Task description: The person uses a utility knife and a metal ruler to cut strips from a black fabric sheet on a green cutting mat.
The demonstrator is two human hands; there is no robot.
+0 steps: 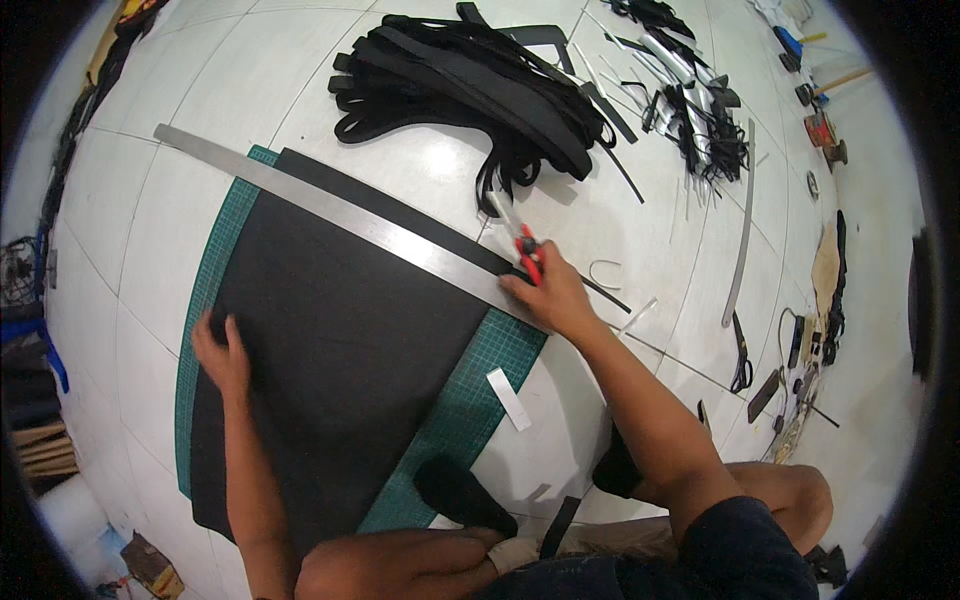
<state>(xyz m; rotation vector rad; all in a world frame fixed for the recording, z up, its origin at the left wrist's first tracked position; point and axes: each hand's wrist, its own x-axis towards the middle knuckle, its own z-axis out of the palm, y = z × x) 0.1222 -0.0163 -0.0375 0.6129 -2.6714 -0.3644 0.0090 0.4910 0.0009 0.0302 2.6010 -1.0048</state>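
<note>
A large black sheet (340,350) lies over a green cutting mat (470,370) on the floor. Across its far part runs a long steel ruler (380,232), slanting from upper left down to the right; a strip of black material shows beyond it. My left hand (222,350) rests on the sheet's left side, fingers apart, holding nothing. In my right hand (556,296) is a red-and-black cutter knife (529,252), its pale end pointing away from me and slightly blurred. That hand's thumb lies at the ruler's right end.
A bundle of black straps (450,90) lies beyond the sheet. Farther right are a heap of offcuts (695,120), a long metal strip (742,230) and black-handled scissors (741,360). A small white piece (508,399) sits at the mat's right edge, near my foot (465,492).
</note>
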